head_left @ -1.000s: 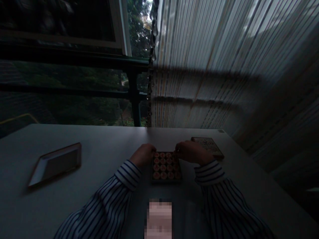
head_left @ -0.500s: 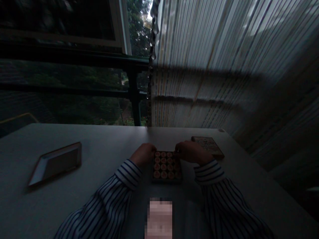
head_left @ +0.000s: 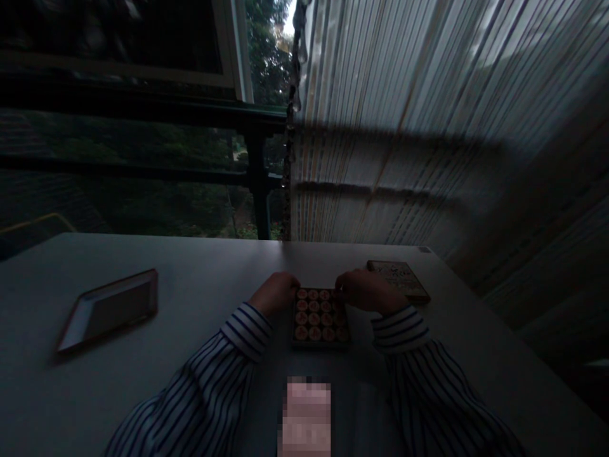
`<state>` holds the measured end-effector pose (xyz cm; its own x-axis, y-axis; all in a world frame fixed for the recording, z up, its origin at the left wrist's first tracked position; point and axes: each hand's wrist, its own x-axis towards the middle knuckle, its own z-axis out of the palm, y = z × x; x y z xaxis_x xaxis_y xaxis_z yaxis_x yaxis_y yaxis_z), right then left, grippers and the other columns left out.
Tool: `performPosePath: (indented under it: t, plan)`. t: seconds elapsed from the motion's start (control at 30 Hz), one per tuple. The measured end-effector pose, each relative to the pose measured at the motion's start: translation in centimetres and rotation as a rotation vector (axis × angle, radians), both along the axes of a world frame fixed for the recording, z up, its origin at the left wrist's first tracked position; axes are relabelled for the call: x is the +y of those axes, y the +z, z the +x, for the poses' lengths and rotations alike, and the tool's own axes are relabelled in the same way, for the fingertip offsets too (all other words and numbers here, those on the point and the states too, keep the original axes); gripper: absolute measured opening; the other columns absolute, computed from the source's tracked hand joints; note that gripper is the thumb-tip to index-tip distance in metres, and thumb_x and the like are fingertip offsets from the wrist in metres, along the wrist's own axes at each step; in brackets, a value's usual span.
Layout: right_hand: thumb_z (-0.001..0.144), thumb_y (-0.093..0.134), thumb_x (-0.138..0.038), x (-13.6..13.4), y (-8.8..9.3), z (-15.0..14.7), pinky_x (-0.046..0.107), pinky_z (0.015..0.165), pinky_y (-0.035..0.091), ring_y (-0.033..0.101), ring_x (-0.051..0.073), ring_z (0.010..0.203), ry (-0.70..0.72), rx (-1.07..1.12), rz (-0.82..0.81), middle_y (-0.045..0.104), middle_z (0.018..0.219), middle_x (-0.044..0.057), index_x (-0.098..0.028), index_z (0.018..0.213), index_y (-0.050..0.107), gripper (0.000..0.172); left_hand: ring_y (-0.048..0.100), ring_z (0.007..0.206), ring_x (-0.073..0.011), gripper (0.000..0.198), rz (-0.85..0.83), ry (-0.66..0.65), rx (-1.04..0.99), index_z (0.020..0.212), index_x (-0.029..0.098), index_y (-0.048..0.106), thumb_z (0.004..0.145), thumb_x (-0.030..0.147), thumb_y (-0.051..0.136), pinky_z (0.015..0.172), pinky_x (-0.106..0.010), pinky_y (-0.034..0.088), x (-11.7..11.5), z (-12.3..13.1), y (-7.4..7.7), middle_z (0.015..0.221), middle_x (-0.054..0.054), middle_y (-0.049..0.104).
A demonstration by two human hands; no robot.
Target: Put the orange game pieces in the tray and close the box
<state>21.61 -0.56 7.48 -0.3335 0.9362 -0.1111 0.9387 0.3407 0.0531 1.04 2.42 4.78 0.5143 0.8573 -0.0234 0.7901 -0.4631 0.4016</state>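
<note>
"Touching what, are we?"
"Our left hand [head_left: 276, 293] is at the far left corner of the tray [head_left: 321, 346] of round pieces [head_left: 314, 319], our right hand [head_left: 368, 292] at its far right corner. The tray sits on the pale table [head_left: 204, 266]."
"And our fingers?"
"Curled in at both corners; we can't tell whether they pinch anything."
"What else do we see?"
"A shallow open box [head_left: 117, 306] well off to our left, and a flat patterned case [head_left: 404, 281] just beyond our right hand."
</note>
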Motion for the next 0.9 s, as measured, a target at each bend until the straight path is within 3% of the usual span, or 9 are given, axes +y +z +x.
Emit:
performPosePath:
  t: [0.17,0.43,0.9]
  plan:
    - [0.077,0.047,-0.035,0.09,-0.07,0.12,0.026,0.061,0.041,0.06,0.019,0.078,-0.007,0.023,-0.014,0.065,0.087,0.007,-0.022,0.093,0.063,0.026,0.059,0.073,-0.0163,0.027,-0.004,-0.013,-0.004,0.076,0.015,0.067,0.074,0.019,0.04,0.058,-0.022,0.036,-0.03,-0.03,-0.07,0.077,-0.008,0.067]
    - [0.078,0.047,-0.039,0.37,0.05,0.54,0.027,0.073,0.041,0.058,0.019,0.086,-0.029,0.06,-0.054,0.063,0.095,0.009,-0.022,0.1,0.06,0.031,0.059,0.078,-0.0169,0.028,0.008,-0.027,-0.01,0.081,0.015,0.067,0.072,0.018,0.04,0.061,-0.022,0.037,0.26,-0.11,-0.4,0.083,-0.008,0.067]
    - [0.075,0.047,-0.029,0.18,0.17,0.25,0.025,0.063,0.041,0.059,0.018,0.078,-0.006,0.066,-0.051,0.065,0.086,0.006,-0.024,0.092,0.062,0.023,0.059,0.076,-0.0158,0.028,-0.009,-0.012,0.014,0.08,0.016,0.067,0.074,0.019,0.04,0.06,-0.022,0.035,0.05,-0.07,-0.02,0.082,-0.007,0.067]
